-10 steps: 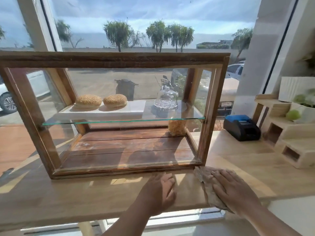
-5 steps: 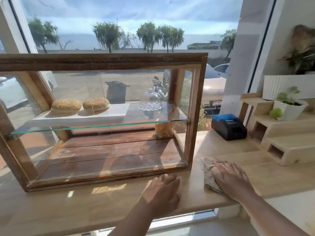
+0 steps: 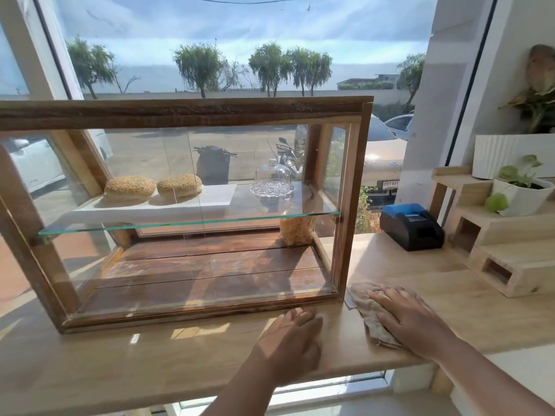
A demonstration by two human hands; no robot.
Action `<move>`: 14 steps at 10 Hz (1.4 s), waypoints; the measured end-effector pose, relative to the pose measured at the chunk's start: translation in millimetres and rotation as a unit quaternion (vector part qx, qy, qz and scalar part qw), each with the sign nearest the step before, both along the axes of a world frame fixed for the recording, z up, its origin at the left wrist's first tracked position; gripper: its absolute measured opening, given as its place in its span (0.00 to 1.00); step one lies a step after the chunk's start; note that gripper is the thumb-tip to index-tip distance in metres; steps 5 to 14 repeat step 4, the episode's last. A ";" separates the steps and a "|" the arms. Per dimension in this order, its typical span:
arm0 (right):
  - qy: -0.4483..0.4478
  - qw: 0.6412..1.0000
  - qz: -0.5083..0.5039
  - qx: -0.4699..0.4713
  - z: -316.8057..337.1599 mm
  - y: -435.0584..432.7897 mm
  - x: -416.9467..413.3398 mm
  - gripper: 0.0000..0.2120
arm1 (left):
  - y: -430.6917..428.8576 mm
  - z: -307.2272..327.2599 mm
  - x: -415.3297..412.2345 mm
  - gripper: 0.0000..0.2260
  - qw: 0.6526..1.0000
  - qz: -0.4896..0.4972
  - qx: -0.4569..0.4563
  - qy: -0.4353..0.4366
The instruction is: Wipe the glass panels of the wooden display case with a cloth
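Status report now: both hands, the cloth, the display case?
Left hand flat on counter, empty. Right hand pressing cloth on counter, beside display case. Glass not touched. Nothing in the way.

Dark brown wood on the display case (image 3: 186, 111), green-edged glass shelf (image 3: 186, 225). Golden, seed-speckled buns (image 3: 129, 187) on a white board (image 3: 210, 202). Beige cloth (image 3: 371, 310) on pale wooden counter (image 3: 150, 364). Black printer (image 3: 411, 228), blue top. White ribbed planter (image 3: 507, 154).

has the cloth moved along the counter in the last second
No, not clearly. The cloth stays flat under the right hand, just right of the display case's front right corner; the camera turned instead.
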State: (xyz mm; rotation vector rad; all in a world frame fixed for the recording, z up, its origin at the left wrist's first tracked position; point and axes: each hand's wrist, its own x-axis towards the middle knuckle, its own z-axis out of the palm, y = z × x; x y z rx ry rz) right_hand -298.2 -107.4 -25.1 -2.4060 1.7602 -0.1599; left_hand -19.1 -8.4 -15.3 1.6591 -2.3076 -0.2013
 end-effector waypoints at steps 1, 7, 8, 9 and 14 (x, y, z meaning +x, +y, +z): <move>0.021 0.999 0.003 -0.024 2.4 1.7 4.4 0.24 | 6.5 1.3 1.6 0.22 0.999 0.031 0.005 0.011; -0.110 0.981 -0.007 -0.157 -19.5 39.5 63.3 0.11 | 34.9 -14.3 69.9 0.24 0.994 0.081 -0.072 -0.014; -0.110 0.981 -0.007 -0.157 -19.5 39.5 63.3 0.11 | 34.9 -14.3 69.9 0.24 0.994 0.081 -0.072 -0.014; -0.110 0.981 -0.007 -0.157 -19.5 39.5 63.3 0.11 | 34.9 -14.3 69.9 0.24 0.994 0.081 -0.072 -0.014; -0.110 0.981 -0.007 -0.157 -19.5 39.5 63.3 0.11 | 34.9 -14.3 69.9 0.24 0.994 0.081 -0.072 -0.014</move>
